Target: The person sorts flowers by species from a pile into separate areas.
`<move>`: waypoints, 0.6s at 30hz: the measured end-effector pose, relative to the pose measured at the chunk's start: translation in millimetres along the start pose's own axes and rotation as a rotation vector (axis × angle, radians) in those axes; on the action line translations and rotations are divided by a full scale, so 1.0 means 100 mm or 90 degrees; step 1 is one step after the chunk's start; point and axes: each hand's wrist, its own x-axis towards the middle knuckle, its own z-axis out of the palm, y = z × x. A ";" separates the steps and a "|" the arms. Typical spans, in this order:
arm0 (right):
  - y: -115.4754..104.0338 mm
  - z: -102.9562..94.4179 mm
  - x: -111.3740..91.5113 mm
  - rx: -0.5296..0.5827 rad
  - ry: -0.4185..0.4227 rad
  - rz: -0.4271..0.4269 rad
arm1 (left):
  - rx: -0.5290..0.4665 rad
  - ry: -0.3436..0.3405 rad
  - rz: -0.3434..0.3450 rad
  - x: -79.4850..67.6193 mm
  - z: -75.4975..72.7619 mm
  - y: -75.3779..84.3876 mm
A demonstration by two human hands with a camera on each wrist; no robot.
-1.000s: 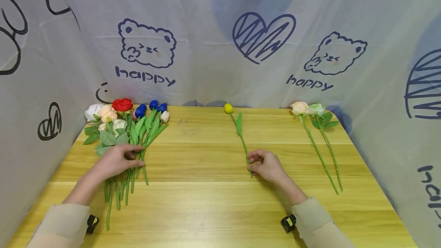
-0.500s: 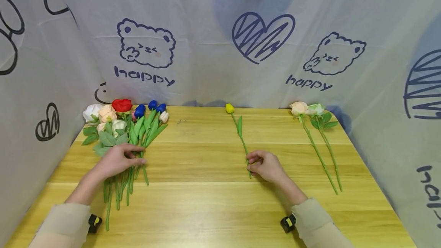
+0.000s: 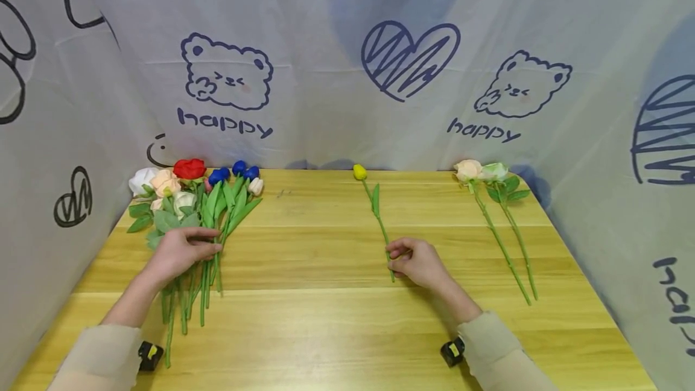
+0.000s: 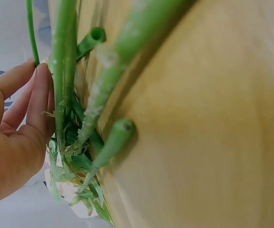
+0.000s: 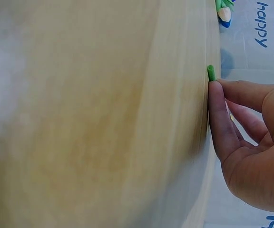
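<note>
On the left of the table lies a bunch of artificial flowers, with a red rose [image 3: 189, 169], peach and white roses and blue tulips [image 3: 239, 168] at its far end. My left hand [image 3: 181, 252] is over the bunch's stems, and in the left wrist view its thumb and fingertip pinch one thin green stem [image 4: 32, 33]. I cannot tell which bloom that stem bears. Mid-table lies a single yellow tulip [image 3: 359, 172] with one long leaf. My right hand [image 3: 418, 263] pinches its stem near the lower end; the cut end [image 5: 211, 72] pokes out past the fingertips in the right wrist view.
Two more roses, one peach [image 3: 468, 170] and one pale green [image 3: 495, 172], lie at the right with stems toward me. White cloth walls [image 3: 315, 65] with drawings enclose the wooden table [image 3: 315, 330] at the back and sides.
My left hand has shifted slightly left, and the lower end of the rightmost stem in the bunch has swung left with it. The right hand stays almost where it was on the yellow tulip.
</note>
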 end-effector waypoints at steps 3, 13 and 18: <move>0.00 0.00 -0.01 0.000 -0.001 0.002 | -0.056 -0.007 -0.013 -0.03 0.00 0.02; -0.09 -0.05 -0.04 0.101 0.025 0.031 | -0.179 -0.005 -0.031 -0.10 -0.02 0.11; -0.15 -0.08 -0.08 0.134 0.061 0.026 | -0.226 0.008 -0.031 -0.13 0.01 0.19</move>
